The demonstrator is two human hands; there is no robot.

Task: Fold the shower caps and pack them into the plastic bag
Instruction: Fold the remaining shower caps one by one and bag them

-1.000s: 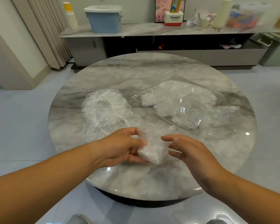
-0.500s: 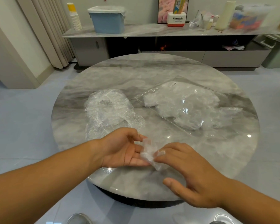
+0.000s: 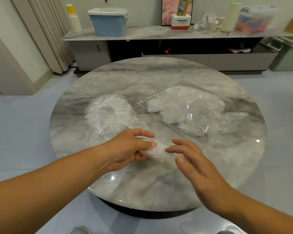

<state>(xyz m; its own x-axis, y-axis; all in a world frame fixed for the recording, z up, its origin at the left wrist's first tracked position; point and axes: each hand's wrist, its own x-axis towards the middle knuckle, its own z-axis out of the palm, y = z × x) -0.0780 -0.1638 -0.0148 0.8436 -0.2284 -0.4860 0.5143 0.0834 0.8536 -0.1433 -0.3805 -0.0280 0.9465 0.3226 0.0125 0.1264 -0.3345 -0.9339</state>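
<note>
Motion blur smeared right hand [image 3: 198, 168]; folded cap [image 3: 157, 152] was half hidden inside left hand [image 3: 125, 147], fold state unreadable.

- You have two bare hands in view: left hand [image 3: 127, 147], right hand [image 3: 200, 169].
- One crumpled clear plastic shower cap [image 3: 156, 152].
- One flat clear plastic bag [image 3: 230, 135].
- One heap of loose clear caps [image 3: 108, 115], too tangled to count.
- One round grey marble table [image 3: 159, 76].

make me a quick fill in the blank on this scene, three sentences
1. The left hand grips the folded shower cap; the right hand is ____.
2. The plastic bag lies to the ____ of the unfolded caps.
3. The table is ____ in shape.
Missing: open; right; round.
</note>
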